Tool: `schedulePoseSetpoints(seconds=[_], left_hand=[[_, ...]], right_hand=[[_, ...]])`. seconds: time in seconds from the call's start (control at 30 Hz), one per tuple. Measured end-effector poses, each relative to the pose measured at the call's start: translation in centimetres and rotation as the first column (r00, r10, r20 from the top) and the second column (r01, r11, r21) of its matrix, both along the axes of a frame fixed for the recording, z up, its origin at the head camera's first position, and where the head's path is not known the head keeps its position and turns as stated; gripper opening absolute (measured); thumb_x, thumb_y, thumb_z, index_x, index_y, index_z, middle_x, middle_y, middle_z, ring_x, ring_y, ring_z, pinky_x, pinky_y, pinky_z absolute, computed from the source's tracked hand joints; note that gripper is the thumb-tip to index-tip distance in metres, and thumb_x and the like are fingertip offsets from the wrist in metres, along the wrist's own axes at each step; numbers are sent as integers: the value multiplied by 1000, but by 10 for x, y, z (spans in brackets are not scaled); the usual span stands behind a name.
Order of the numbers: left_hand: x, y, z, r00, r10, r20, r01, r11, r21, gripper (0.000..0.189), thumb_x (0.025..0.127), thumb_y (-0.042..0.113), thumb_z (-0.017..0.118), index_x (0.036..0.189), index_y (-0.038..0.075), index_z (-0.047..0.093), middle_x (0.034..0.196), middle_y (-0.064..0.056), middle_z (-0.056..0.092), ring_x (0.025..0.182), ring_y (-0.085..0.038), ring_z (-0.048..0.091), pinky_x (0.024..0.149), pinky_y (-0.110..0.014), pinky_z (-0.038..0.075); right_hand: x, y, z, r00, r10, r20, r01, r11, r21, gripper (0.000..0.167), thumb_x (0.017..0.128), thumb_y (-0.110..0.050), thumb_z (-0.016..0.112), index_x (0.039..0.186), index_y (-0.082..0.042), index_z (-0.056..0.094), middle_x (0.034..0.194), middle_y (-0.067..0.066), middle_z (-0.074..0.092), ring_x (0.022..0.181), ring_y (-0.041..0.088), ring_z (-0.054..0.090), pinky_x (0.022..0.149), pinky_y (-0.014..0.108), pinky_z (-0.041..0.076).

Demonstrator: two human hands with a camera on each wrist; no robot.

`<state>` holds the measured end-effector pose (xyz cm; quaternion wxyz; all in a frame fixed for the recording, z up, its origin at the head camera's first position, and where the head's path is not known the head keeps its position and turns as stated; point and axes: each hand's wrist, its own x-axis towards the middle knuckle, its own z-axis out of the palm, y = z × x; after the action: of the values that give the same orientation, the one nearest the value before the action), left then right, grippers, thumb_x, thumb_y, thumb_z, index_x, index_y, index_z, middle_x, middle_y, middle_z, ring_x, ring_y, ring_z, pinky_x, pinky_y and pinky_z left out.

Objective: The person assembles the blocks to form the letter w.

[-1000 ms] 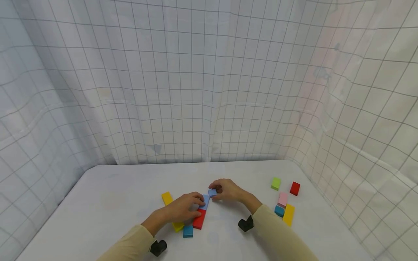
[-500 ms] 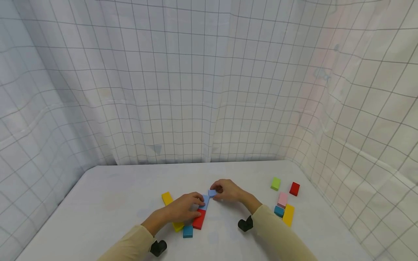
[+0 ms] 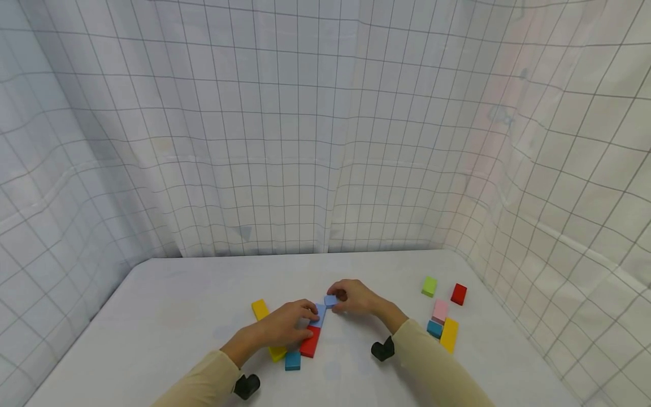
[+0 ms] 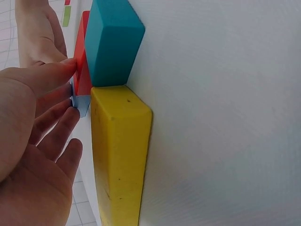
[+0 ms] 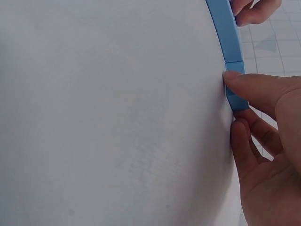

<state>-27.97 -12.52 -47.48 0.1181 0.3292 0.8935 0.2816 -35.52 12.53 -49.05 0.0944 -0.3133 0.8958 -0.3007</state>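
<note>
A: Hands first. State of the right hand (image 3: 354, 297)?

B: Thumb and fingertips pinch the small blue block (image 3: 330, 302). Block sits at the far end of the pale blue block (image 5: 229, 40), the two touching; right wrist view shows the seam.

A: And the left hand (image 3: 287, 323)?

B: Fingers loosely spread, resting: thumb on the red block (image 3: 310, 343), fingertips at the pale blue block. Red adjoins the near end of pale blue.

A: To the left of those?

B: Yellow, partly under the left hand in the head view; one piece or two, cannot tell. Its visible far end (image 3: 260, 309) points away, to the left. A teal block (image 4: 115, 40) touches its near end and lies beside red.

A: Right side of the surface (image 3: 366, 373)?

B: Lime block (image 3: 429, 286) and dark red block (image 3: 459, 294) farthest, apart. Nearer, clustered: pink block (image 3: 440, 311), second teal block (image 3: 434, 329), orange-yellow block (image 3: 449, 336).
</note>
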Motion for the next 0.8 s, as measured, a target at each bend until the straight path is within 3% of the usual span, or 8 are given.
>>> schedulePoseSetpoints(seconds=[0.27, 0.8], left_hand=[[1, 0, 1, 1000, -6, -6, 6, 1000, 4, 32, 95, 17, 77, 125, 5, 74, 135, -6, 59, 129, -29, 53, 110, -52, 43], [1, 0, 1, 1000, 4, -11, -4, 1000, 2, 31, 96, 17, 76, 125, 5, 74, 135, -6, 59, 129, -30, 53, 110, -51, 43]], right_hand=[[3, 10, 6, 1000, -25, -1, 25, 1000, 11, 44, 89, -17, 83, 130, -9, 67, 110, -2, 63, 99, 17, 59, 91, 36, 53], [10, 53, 29, 1000, -13, 8, 13, 1000, 13, 37, 92, -15, 79, 125, -3, 69, 110, 4, 66, 103, 22, 60, 92, 41, 54]])
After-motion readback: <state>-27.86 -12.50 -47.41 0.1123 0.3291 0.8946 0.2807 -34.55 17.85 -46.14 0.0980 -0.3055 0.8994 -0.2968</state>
